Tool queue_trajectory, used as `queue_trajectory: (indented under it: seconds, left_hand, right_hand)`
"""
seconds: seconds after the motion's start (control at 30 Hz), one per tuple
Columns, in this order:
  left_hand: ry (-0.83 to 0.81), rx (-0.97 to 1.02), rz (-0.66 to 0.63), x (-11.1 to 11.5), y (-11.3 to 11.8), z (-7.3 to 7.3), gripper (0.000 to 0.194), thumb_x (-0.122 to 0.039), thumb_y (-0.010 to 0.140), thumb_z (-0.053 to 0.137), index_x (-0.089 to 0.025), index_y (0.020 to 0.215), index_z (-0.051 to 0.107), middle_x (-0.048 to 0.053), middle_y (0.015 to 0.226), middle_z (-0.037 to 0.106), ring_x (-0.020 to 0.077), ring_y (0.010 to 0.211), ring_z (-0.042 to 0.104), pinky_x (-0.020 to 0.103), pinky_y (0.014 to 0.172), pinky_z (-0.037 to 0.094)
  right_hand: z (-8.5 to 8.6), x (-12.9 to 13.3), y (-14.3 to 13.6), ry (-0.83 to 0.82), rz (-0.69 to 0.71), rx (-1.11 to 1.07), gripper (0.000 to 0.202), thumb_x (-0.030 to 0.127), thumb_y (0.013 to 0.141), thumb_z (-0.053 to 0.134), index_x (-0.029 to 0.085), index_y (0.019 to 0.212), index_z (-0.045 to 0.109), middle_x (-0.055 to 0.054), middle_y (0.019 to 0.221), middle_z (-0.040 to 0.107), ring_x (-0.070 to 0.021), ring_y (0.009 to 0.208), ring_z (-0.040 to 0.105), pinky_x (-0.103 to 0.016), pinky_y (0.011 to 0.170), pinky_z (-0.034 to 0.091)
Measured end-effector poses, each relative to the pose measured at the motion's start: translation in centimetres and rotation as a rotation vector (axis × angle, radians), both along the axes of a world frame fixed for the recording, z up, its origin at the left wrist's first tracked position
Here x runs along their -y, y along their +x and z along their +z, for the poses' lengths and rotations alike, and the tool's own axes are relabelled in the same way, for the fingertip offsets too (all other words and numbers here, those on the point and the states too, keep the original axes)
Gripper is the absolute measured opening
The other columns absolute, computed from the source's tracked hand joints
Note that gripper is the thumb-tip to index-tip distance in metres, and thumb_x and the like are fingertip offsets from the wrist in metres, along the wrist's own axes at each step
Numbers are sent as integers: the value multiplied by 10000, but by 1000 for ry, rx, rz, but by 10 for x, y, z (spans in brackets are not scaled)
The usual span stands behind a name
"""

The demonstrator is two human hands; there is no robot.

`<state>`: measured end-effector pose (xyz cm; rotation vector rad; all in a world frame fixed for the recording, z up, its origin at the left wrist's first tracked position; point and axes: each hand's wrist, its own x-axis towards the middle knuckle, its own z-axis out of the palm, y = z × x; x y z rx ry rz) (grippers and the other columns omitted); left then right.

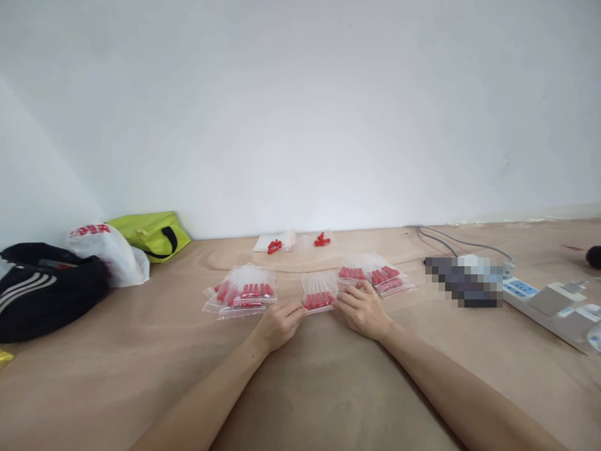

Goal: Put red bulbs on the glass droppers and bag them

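Between my hands lies a clear zip bag (pixel 319 285) with a row of several red cylindrical pieces showing through it. My left hand (pixel 280 324) pinches its near left corner, fingers pressed together. At the bag's near right corner, my right hand (pixel 364 310) has its fingers curled and closed on the edge. A pile of similar filled bags (pixel 246 289) lies to the left of my left hand. Another pile of filled bags (pixel 375 270) sits just beyond my right hand, partly behind its fingers.
By the wall are loose red pieces (pixel 274 247) on plastic bags and more red pieces (pixel 322 239). At left stand a black bag (pixel 56 294), a white plastic bag (pixel 107 250) and a lime bag (pixel 153 232). A power strip (pixel 539 300), cables (pixel 436 237) and a blurred dark object (pixel 464 282) lie right.
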<state>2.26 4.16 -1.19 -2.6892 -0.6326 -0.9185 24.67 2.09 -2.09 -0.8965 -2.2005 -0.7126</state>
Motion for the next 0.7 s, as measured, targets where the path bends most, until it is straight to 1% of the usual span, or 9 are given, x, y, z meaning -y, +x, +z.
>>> queue_trajectory:
  seconds: [0.2,0.27,0.33,0.4,0.47,0.5,0.57,0.6,0.7]
  left_hand:
    - [-124,53,29,1,-1,-1,268,-192,902,353,-166,757,577,36,726,618,129,636,591,226,568,463]
    - [-248,125,46,3,-1,3,252,-216,890,376,-165,741,573,49,783,608,142,727,596,238,632,477]
    - [-509,277,81,3,0,6,252,-288,862,423,-165,695,566,71,871,591,184,891,571,259,691,479]
    - [-860,485,126,3,1,8,299,-387,835,437,-162,680,558,72,914,581,212,952,547,274,694,485]
    - [-1113,619,159,2,3,8,296,-439,798,471,-161,756,563,43,860,596,191,838,585,273,649,493]
    - [-1182,648,170,2,4,7,282,-437,761,525,-162,812,565,25,818,606,175,764,598,272,632,495]
    - [-1172,654,218,2,6,4,318,-382,665,634,-157,884,577,10,769,633,162,685,609,269,617,496]
    - [-1125,649,250,1,7,3,324,-351,638,654,-150,885,593,18,766,648,167,685,616,270,625,498]
    - [-967,670,372,-5,5,4,268,-325,673,591,-132,854,633,55,814,676,190,761,629,289,687,501]
  right_hand:
    - [-1,-5,9,-55,-38,-41,279,187,859,424,169,621,569,-9,608,590,-117,611,496,-296,663,273]
    - [-1,-6,8,-90,-37,-84,302,225,865,430,170,595,555,-2,580,586,-110,581,493,-287,659,278]
    - [-2,-6,5,-123,-8,-128,312,251,869,433,172,592,554,4,558,579,-107,565,490,-281,658,282]
    - [-3,-4,0,-162,67,-153,310,270,872,432,174,609,565,8,548,571,-104,556,487,-276,660,287]
    - [-3,0,-7,-217,171,-152,290,275,876,426,180,653,587,12,563,576,-100,565,491,-270,663,290]
    - [-3,2,-10,-251,216,-148,262,286,872,434,189,696,602,13,584,586,-101,582,497,-268,664,290]
    - [-2,5,-14,-305,237,-159,193,335,844,480,211,801,623,6,648,614,-115,639,511,-273,667,284]
    - [-1,5,-13,-315,199,-177,186,360,822,507,219,843,625,-2,688,626,-128,675,515,-281,674,280]
    - [0,-1,-2,-261,-107,-257,168,315,802,522,215,882,631,-36,794,641,-174,768,503,-319,713,259]
